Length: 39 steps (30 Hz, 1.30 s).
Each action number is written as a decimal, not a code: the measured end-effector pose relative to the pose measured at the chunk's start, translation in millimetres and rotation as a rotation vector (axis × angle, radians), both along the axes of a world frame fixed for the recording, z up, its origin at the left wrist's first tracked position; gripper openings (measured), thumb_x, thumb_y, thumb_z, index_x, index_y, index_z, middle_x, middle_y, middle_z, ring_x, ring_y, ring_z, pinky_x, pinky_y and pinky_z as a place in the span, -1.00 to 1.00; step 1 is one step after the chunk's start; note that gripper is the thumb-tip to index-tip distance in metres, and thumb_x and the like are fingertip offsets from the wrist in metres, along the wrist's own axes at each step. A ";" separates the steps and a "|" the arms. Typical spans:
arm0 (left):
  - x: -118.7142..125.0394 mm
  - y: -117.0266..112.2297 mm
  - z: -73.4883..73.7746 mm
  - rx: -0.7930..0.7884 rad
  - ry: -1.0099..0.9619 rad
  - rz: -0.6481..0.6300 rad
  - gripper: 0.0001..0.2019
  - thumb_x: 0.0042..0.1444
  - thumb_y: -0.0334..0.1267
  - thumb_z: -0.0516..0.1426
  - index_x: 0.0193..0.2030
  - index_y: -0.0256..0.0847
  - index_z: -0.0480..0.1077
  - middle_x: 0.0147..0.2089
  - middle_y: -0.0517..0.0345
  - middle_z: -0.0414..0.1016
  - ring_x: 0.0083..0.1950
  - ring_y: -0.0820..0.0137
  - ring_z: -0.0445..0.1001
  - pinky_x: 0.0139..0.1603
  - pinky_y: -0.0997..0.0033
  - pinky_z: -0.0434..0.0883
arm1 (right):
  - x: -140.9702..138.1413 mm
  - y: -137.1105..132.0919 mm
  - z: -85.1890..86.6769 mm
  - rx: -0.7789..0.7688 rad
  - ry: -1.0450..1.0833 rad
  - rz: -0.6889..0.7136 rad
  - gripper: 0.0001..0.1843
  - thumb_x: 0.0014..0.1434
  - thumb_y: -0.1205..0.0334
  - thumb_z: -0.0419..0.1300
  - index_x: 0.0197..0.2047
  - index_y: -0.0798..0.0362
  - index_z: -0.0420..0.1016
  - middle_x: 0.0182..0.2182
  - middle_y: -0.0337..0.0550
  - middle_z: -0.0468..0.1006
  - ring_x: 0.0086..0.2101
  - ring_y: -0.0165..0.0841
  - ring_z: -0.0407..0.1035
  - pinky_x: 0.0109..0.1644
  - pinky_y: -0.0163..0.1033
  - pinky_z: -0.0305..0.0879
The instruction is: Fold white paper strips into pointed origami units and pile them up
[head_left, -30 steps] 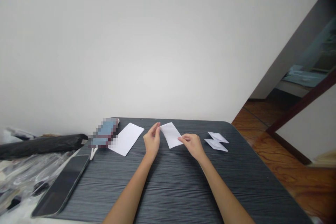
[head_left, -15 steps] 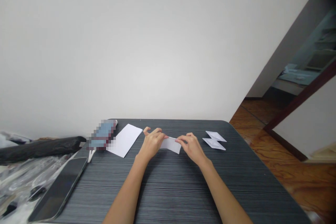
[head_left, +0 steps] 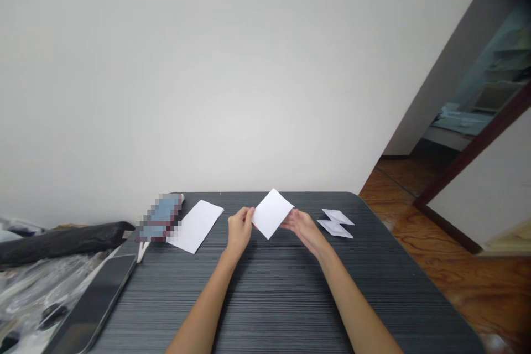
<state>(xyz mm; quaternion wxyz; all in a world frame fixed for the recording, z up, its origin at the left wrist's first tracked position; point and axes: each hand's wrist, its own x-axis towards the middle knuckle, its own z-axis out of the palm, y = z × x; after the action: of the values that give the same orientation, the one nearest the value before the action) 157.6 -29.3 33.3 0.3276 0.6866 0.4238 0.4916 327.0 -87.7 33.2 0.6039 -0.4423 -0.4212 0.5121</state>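
Note:
A white square of paper (head_left: 272,214) is held up above the dark table, turned so that one corner points away from me. My left hand (head_left: 240,230) pinches its left corner between thumb and fingers. At the right corner is my right hand (head_left: 305,228), closed on the paper, with its fingers partly hidden behind the sheet. Right of my hands lie two small folded white paper pieces (head_left: 336,222), touching or overlapping. To the left, flat white paper sheets (head_left: 196,226) rest on the tabletop.
The dark table (head_left: 274,298) has a fine striped grain and stands against a white wall (head_left: 265,77). A blurred-out blue and red item (head_left: 161,217) is at its left, with a phone-like black device (head_left: 93,304) nearer me. Plastic-wrapped things (head_left: 41,282) lie beyond the left edge.
The paper has been turned and raised, and now shows a full diamond-shaped face. Both hands have shifted from its far edge to its left and right corners.

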 end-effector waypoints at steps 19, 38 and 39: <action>6.0 -8.5 6.0 -0.404 -0.304 -0.461 -0.74 -0.09 -0.13 0.11 -0.51 -0.35 0.37 -0.67 0.15 0.37 -0.66 0.46 0.36 -0.66 0.56 0.23 | -2.0 1.1 -9.8 0.069 -0.121 -0.045 -0.77 -0.12 0.20 0.17 -0.33 0.06 0.53 -0.40 -0.15 0.54 -0.41 -0.33 0.38 -0.36 -0.27 0.26; 12.9 -15.3 4.1 -0.702 -0.298 -0.631 -0.60 -0.05 -0.01 0.06 -0.45 -0.43 0.31 -0.51 -0.14 0.48 -0.53 0.30 0.48 -0.56 0.45 0.40 | 7.4 -1.6 -10.3 0.283 -0.564 -0.196 -0.67 -0.05 0.40 -0.04 -0.33 0.04 0.51 -0.47 -0.17 0.44 -0.46 -0.41 0.27 -0.43 -0.33 0.14; 13.0 -15.5 4.3 -0.698 -0.296 -0.633 -0.61 -0.05 -0.02 0.06 -0.46 -0.43 0.31 -0.52 -0.14 0.48 -0.53 0.30 0.48 -0.56 0.44 0.40 | 7.4 -1.8 -9.7 0.289 -0.580 -0.200 -0.67 -0.06 0.41 -0.05 -0.33 0.04 0.52 -0.48 -0.18 0.43 -0.47 -0.41 0.26 -0.44 -0.34 0.14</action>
<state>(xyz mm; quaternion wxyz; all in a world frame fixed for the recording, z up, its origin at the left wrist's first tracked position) 170.6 -44.8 37.6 0.7281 0.5538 0.2827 0.2887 334.4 -89.5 23.5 0.5627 -0.5185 -0.5982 0.2380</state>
